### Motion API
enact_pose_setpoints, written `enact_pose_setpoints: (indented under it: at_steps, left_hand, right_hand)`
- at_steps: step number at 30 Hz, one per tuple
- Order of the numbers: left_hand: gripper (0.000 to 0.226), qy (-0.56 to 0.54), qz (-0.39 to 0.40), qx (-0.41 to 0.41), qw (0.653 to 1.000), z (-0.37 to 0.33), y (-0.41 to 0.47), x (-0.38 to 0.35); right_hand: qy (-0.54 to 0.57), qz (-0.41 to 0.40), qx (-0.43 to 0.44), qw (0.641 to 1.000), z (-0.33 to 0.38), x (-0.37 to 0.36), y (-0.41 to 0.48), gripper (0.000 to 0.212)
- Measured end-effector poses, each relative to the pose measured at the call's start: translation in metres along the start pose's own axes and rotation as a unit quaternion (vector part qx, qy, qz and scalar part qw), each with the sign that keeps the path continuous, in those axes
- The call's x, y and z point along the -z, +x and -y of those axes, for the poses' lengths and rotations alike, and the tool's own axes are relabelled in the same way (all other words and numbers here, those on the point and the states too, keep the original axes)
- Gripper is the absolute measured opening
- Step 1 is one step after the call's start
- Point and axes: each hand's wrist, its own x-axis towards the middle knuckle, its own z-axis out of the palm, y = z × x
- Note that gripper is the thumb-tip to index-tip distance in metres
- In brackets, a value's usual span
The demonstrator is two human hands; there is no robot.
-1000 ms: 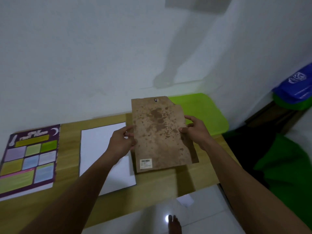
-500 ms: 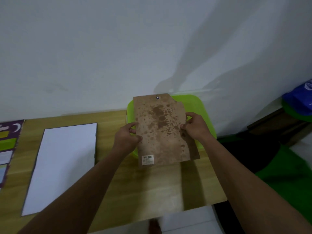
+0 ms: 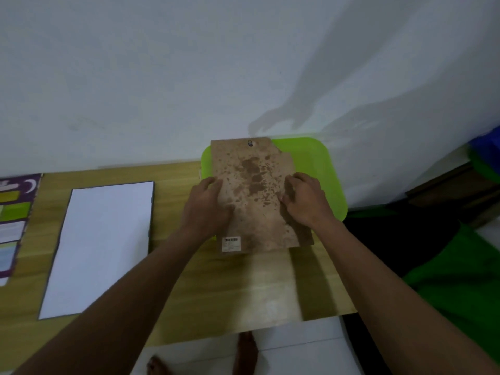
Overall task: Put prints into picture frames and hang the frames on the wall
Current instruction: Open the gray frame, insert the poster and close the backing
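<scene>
A brown, stained frame backing board (image 3: 257, 201) lies over a green tray (image 3: 319, 163) at the back of the wooden table (image 3: 243, 288). It has a small metal hanger (image 3: 250, 143) at its top edge and a barcode sticker (image 3: 231, 243) at its bottom left. My left hand (image 3: 207, 207) holds the board's left edge, fingers curled over it. My right hand (image 3: 305, 200) holds the right edge the same way. A white sheet with a thin dark border (image 3: 100, 244) lies flat to the left. A purple print with coloured boxes (image 3: 13, 220) lies at the far left edge.
A plain white wall (image 3: 189, 77) rises directly behind the table. Green and blue fabric or bags (image 3: 460, 280) sit low on the right beside dark furniture. My bare feet (image 3: 243, 350) stand on the white tiled floor below the table's front edge.
Both hands carried the board to the right and lowered it over the green tray. The view shifted right, so the white sheet and purple print moved left.
</scene>
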Motion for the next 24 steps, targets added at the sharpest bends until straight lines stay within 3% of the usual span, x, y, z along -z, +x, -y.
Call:
enact_pose_setpoints:
  at_steps: [7,12,24]
  left_hand:
    - [0.074,0.085,0.046,-0.059,0.994,0.007,-0.001,-0.007]
    - [0.070,0.061,0.045,-0.072,0.995,0.010,-0.006,0.003]
    - [0.061,0.018,-0.020,0.018,0.999,0.118,-0.070,0.083]
  right_hand:
    - [-0.017,0.029,0.025,0.999,0.004,0.001,-0.006,0.054]
    - [-0.019,0.009,0.048,0.999,0.017,0.002,-0.009,0.029]
    - [-0.045,0.015,0.111,0.993,0.159,-0.029,-0.033,0.028]
